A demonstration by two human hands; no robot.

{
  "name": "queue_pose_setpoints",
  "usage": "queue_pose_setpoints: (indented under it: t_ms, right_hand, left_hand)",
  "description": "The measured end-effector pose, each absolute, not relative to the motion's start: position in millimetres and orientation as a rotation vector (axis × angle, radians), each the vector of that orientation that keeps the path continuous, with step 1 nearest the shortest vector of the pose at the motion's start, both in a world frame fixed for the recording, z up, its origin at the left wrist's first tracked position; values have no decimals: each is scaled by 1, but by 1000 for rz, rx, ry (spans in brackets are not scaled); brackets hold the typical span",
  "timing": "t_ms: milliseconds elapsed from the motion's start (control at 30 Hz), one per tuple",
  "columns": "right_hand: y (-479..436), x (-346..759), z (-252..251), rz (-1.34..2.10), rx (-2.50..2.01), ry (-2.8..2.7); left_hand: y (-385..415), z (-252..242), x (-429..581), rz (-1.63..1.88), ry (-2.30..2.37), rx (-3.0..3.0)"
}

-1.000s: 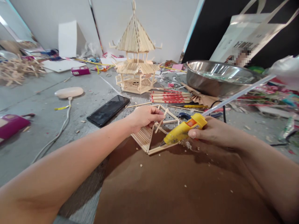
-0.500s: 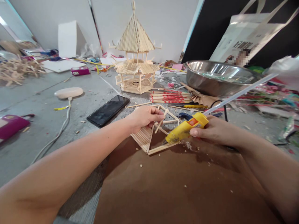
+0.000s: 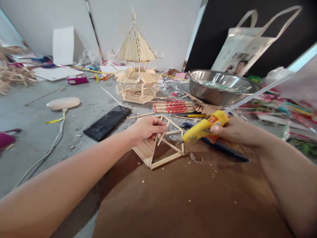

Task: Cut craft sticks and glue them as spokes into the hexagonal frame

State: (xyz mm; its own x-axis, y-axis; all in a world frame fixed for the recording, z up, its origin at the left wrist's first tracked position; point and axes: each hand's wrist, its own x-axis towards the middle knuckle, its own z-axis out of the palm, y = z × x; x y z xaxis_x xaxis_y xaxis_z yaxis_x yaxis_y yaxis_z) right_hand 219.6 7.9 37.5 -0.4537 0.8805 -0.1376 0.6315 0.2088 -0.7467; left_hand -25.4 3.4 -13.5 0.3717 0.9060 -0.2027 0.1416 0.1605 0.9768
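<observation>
Left hand (image 3: 146, 129) is pinching a short stick (image 3: 162, 135) tilted inside the hexagonal stick frame (image 3: 165, 160) on the brown board (image 3: 185, 198), right hand (image 3: 235, 132) is gripping the yellow glue gun (image 3: 204, 126) just beside it; one panel slatted, the rest looking open.

yellow glue gun (image 3: 203, 127) in right hand (image 3: 235, 132); pale wood frame (image 3: 158, 145) under left hand (image 3: 146, 129); black phone (image 3: 107, 122) left of it; brown board (image 3: 188, 198) below.

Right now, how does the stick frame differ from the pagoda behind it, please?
The frame lies flat and mostly open; the pagoda stands upright, two-tiered, fully roofed. The left hand holds the frame, the glue gun near it; nothing touches the pagoda. Both are pale wooden sticks.
</observation>
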Motion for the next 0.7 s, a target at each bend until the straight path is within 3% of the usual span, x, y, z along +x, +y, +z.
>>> queue_pose_setpoints:
  t_ms: [267, 700]
  right_hand:
    - [26, 260, 51, 995, -1540, -1332]
    - [53, 282, 9, 994, -1782, -1037]
  left_hand:
    - [-1, -1, -26, 632, 1110, 1389]
    - [-11, 1, -21, 247, 1151, 1913]
